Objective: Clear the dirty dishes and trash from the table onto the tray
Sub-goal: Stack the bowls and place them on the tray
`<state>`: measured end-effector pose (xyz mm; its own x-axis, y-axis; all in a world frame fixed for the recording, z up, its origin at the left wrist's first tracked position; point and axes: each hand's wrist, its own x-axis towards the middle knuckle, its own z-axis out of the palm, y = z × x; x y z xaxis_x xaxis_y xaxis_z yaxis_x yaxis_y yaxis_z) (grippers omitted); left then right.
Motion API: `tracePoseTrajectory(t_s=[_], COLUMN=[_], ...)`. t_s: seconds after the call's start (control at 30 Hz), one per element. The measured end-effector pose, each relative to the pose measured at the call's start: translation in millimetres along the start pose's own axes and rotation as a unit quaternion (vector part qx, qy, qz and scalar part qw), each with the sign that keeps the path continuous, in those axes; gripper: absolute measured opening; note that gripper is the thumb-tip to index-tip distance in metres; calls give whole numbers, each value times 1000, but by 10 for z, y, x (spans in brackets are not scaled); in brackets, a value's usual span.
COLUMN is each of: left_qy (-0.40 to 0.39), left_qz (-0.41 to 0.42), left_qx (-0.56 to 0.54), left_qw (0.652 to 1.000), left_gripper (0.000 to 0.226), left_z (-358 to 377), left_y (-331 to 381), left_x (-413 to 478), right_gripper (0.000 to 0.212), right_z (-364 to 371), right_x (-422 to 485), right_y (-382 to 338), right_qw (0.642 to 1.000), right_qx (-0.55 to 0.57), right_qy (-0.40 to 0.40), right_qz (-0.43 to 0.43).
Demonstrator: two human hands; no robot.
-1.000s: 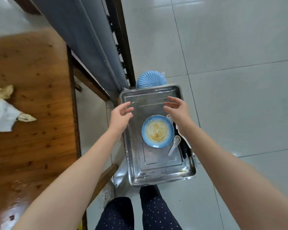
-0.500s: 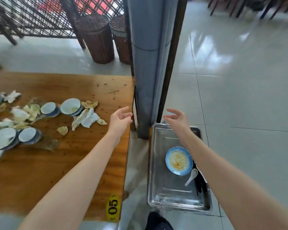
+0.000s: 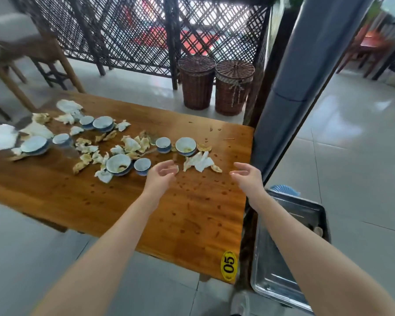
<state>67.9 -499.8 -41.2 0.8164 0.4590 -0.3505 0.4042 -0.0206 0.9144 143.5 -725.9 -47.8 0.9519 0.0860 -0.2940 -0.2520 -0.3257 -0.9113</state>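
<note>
Two hands are hovering low over the wooden surface (image 3: 192,213), neither holding anything. The left hand (image 3: 161,173) is showing a loose, half-curled grip with its fingers apart, just beside a cup (image 3: 142,166). The right hand (image 3: 246,176) is hanging with its grip apart too, near the surface's right edge. Just beyond the gap between them crumpled napkins (image 3: 200,162) are lying, and behind those a dirty bowl (image 3: 185,145) and another cup (image 3: 163,144) are standing side by side. More bowls, cups and napkin scraps are trailing off to the left, blurring at the far end. A yellow tag (image 3: 229,265) marked 05 is sitting at the near right corner. A grey post (image 3: 290,87) is standing at the far right corner, just behind the tray (image 3: 266,265). The tray is lying lower, right of the surface, with the right forearm covering much of it; beyond a small pale thing at its far side, I cannot tell what is lying in it. Two lidded wicker baskets (image 3: 196,82) are standing against a lattice screen (image 3: 123,30).
</note>
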Motion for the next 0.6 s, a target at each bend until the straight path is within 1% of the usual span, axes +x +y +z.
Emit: tracePoseTrajectory(t_s=[0.17, 0.3, 0.43, 0.6], left_qy=[39, 68, 87, 98], left_qz=[-14, -38, -58, -76], left_qx=[-12, -15, -13, -14], left_qw=[999, 997, 994, 992], left_gripper=[38, 38, 38, 36], left_z=[-688, -1107, -1445, -1697], left_y=[-289, -515, -706, -902], left_x=[-107, -170, -161, -30], right_gripper=[36, 35, 36, 28], right_z=[633, 992, 1331, 1709], right_x=[-187, -275, -245, -127], right_y=[-72, -27, -52, -104], right_qw=[1000, 999, 997, 996], right_qx=[-9, -23, -46, -49], right_qy=[-22, -38, -47, -68], right_qz=[0, 22, 30, 27])
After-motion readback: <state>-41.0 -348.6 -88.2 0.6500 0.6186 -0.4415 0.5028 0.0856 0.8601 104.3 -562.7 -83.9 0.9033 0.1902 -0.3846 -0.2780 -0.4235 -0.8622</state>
